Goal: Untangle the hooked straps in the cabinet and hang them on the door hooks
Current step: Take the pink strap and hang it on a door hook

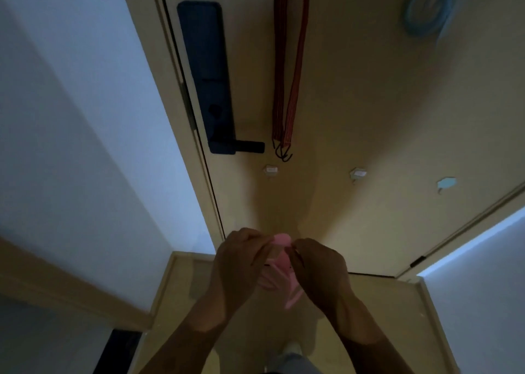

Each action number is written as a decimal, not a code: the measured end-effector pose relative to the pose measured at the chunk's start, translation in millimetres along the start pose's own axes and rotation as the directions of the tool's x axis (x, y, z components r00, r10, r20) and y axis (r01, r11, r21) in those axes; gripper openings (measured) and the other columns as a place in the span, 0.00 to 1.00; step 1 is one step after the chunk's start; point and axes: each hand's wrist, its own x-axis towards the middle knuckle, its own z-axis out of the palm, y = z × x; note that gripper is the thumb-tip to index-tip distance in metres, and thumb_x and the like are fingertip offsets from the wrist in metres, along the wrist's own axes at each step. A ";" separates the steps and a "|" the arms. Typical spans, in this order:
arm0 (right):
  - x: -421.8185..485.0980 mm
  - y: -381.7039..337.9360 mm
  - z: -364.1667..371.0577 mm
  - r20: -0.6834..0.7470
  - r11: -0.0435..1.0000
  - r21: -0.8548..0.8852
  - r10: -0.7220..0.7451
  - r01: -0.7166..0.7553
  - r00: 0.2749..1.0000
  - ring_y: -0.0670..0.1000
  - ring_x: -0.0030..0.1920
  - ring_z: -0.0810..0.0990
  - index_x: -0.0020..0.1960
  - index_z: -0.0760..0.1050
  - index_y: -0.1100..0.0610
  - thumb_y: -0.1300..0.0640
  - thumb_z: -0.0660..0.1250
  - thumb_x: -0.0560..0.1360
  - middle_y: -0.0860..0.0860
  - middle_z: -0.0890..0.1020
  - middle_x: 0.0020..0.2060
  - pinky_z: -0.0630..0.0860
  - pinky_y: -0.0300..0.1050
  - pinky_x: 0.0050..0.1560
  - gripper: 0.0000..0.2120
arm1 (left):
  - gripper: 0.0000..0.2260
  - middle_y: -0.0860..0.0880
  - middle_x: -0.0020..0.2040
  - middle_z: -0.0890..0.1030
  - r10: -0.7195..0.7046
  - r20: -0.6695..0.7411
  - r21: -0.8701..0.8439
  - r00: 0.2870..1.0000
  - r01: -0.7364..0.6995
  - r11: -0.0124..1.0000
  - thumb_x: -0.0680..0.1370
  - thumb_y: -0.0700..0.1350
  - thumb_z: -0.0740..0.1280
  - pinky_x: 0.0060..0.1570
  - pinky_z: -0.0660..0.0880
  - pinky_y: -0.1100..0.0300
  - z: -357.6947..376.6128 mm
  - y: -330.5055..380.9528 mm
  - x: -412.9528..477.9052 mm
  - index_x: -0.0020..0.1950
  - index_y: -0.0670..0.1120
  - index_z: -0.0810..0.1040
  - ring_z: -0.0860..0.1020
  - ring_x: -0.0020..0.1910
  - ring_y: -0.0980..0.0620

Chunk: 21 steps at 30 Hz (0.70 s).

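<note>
A tan wooden door (355, 103) fills the middle of the dim view, flanked by pale walls (71, 118) at 9 o'clock and at 4 o'clock. Light wood flooring (392, 302) is seen below the door. A dark lock plate with a lever handle (208, 84) is mounted near the door's left edge, at 11 o'clock; no writing can be read on it.

A red striped strap (287, 69) is hung down the door at 12 o'clock, with dark wire hooks at its lower end. A light blue strap (426, 10) is hung coiled at 1 o'clock. 3 small door hooks (271, 170) are fixed in a row across the door, below the red strap's end.

At 6 o'clock, a bunched pink strap (279, 271) is held between both hands. The left hand (241, 260) and right hand (321, 268) are pinched on its top, fingers closed together.
</note>
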 end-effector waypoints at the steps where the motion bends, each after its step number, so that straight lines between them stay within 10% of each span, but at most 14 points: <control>1: 12.8 5.6 -3.5 -0.021 1.000 -0.001 -0.027 0.027 0.999 0.49 0.34 0.77 0.51 0.72 0.49 0.50 0.52 0.81 0.47 0.78 0.40 0.74 0.40 0.37 0.10 | 0.16 0.48 0.40 0.83 -0.058 0.048 -0.026 0.997 0.059 0.998 0.77 0.50 0.57 0.44 0.70 0.65 4.7 -3.7 13.6 0.46 0.46 0.84 0.80 0.37 0.51; 6: 81.4 35.8 -10.9 0.003 0.986 -0.134 -0.097 0.097 0.995 0.56 0.49 0.80 0.53 0.74 0.56 0.51 0.55 0.80 0.54 0.81 0.50 0.74 0.47 0.47 0.12 | 0.20 0.47 0.46 0.83 -0.194 0.126 -0.138 0.973 0.211 0.968 0.73 0.55 0.57 0.48 0.78 0.57 24.6 -9.7 72.5 0.49 0.45 0.83 0.80 0.45 0.49; 21: 249.9 77.8 44.8 0.096 0.993 -0.122 0.015 -0.003 0.995 0.57 0.47 0.80 0.51 0.74 0.58 0.50 0.50 0.81 0.55 0.80 0.48 0.71 0.45 0.44 0.17 | 0.14 0.49 0.56 0.82 -0.492 0.242 0.091 0.836 0.485 0.870 0.79 0.51 0.59 0.54 0.75 0.56 103.6 -102.5 189.3 0.59 0.50 0.79 0.81 0.52 0.49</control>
